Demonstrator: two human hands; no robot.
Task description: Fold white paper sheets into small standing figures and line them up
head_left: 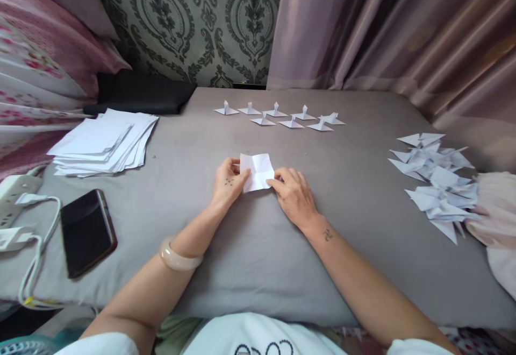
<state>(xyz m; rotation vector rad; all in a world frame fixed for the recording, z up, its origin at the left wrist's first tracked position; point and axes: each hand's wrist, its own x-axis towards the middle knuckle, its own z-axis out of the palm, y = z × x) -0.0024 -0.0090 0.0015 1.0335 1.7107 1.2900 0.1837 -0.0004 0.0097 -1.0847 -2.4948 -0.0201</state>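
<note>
Creased sheet point(261, 170) near the middle of the tabletop point(189, 167), between far and near edges. Left hand point(229, 183) pinches its left side, right hand point(296, 196) its right; hands apart, paper spanning the gap. Judgement: grip lightly, match edges first, then run a thumbnail along each crease.

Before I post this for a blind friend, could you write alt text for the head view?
A person's left hand and right hand hold a small creased sheet at a gray table. Eight folded paper figures stand beyond; a pile of folded paper lies to the right, a paper stack and a phone to the left.
</note>
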